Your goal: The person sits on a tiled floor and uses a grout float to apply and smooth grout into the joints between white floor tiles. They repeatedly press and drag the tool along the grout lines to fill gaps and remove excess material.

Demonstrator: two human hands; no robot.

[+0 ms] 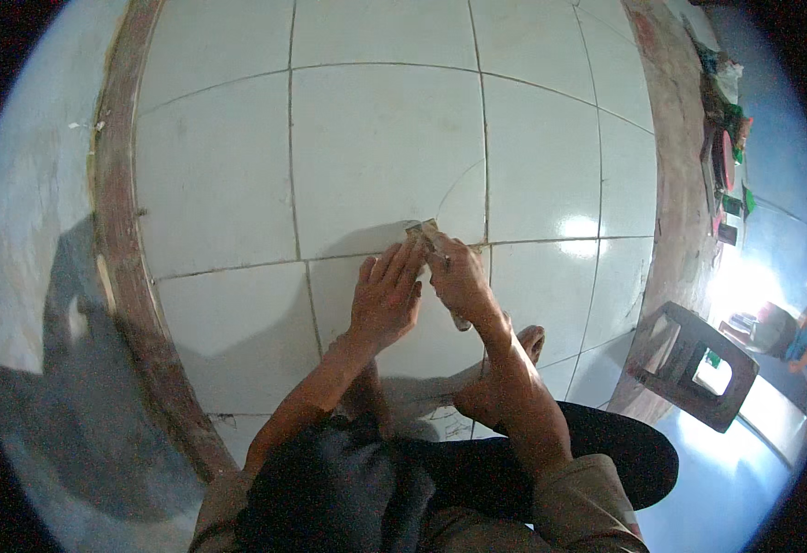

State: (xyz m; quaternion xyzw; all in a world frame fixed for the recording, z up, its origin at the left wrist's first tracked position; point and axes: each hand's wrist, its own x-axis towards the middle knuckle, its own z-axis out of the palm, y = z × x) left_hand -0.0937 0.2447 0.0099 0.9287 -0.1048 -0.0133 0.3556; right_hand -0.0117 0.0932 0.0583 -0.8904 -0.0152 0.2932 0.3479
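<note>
My right hand [459, 276] is wrapped round a scraper-like hand tool [426, 227]. Its flat, worn head sticks out past my fingers, and its handle end shows below my palm. The head rests on the pale tiled floor [385, 138], close to a joint between tiles. My left hand [388, 297] lies beside it, fingers stretched out and fingertips against the tool's head. Most of the handle is hidden by my right hand, so its exact kind cannot be told.
A worn brown border strip [127, 249] runs along the floor at the left, beside a pale wall. On the right, a dark plastic stool [698, 367] lies tipped near the floor's edge. Several small items line the right edge. My foot [532, 343] is beside my right forearm.
</note>
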